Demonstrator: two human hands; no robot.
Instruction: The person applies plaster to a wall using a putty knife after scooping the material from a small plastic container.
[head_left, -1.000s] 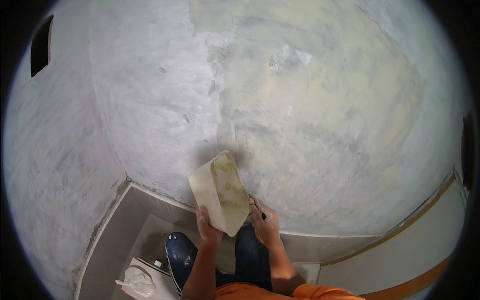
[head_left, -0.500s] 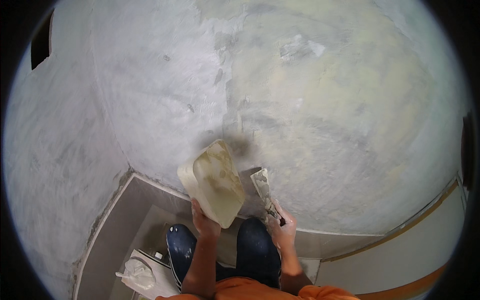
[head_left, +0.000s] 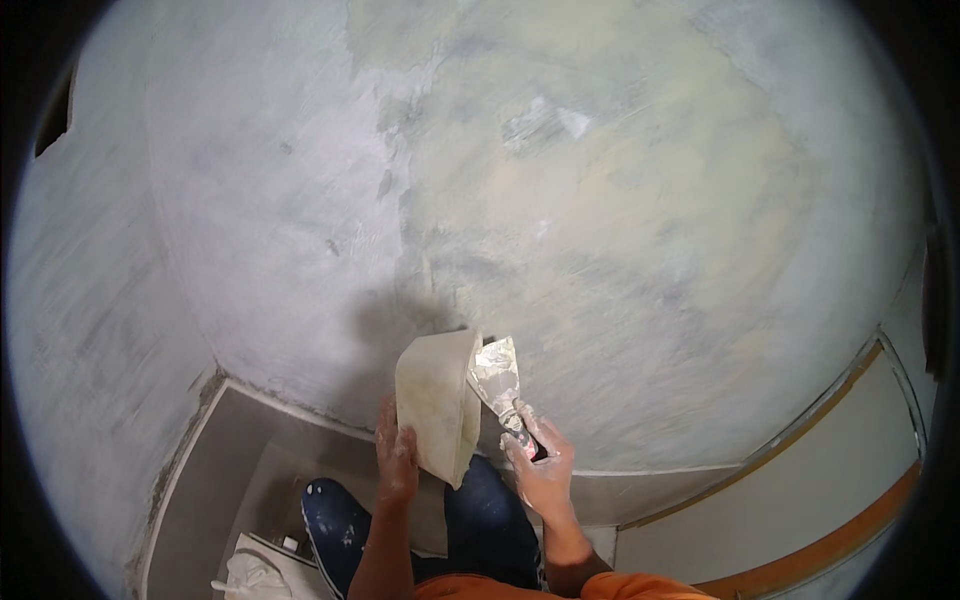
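My left hand grips a cream plastic tub from its left side and underside. The tub is tipped on its side with its mouth turned to the right, so its inside is mostly hidden. My right hand is closed round the dark handle of a putty knife. Its wide blade points up, smeared with pale filler, at the tub's rim; I cannot tell whether they touch. Behind both rises a wall with patchy white, grey and yellowish plaster.
Grey-brown tiling runs along the wall's foot. A white plastic bag lies on a pale ledge at lower left. To the right is a white panel with an orange-brown edge. My knees are close below the tub.
The tub has turned from showing its inside to showing its outer base, its mouth now toward the right. The putty knife has come nearer the tub's rim. The whole view has shifted slightly.
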